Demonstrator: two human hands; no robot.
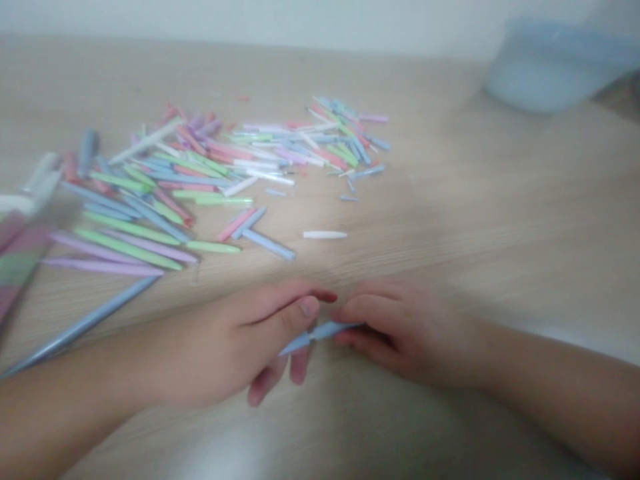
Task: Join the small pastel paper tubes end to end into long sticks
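Note:
My left hand (pixel 235 340) and my right hand (pixel 400 330) meet low in the middle of the view. Between them is a thin, pointed blue paper stick (pixel 333 331), pinched by both hands. The left thumb and fingers grip it near its middle, and its tip pokes out below them. The right fingertips hold its other end, which disappears into that hand. Just above my hands lies a white paper stick (pixel 325 235). Further up spreads a loose heap of pastel paper sticks (pixel 225 167) in pink, green, purple, blue and white.
The sticks lie on a light wood-grain table (pixel 475 200). A long blue stick (pixel 83 327) lies beside my left forearm. A blurred multicoloured striped object (pixel 17 267) sits at the left edge. A pale blue translucent container (pixel 550 67) stands at the back right, against a white wall (pixel 250 17).

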